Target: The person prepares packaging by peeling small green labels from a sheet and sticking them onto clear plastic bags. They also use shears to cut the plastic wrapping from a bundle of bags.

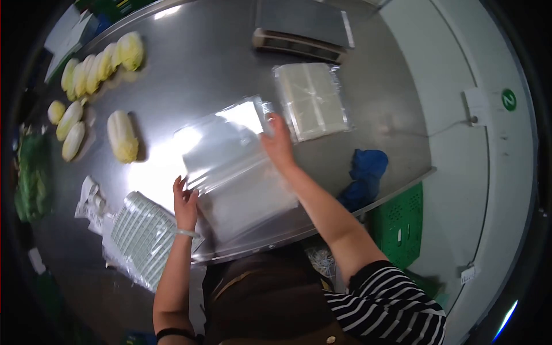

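A clear plastic bag lies slanted over a stack of similar clear bags near the table's front edge. At its lower left corner is my left hand, fingers and thumb curled about the plastic edge. My right hand grips the bag's right edge, thumb over the film; its far fingers are partly hidden. Just beyond my right hand lies a wrapped pack of pale sheets. A plastic packet with green stripes is left of my left hand.
On the steel table, several napa cabbages form a row at the far left, with one cabbage closer. A scale stands at the back. Blue cloth lies right, above a green crate. A white wall borders the right.
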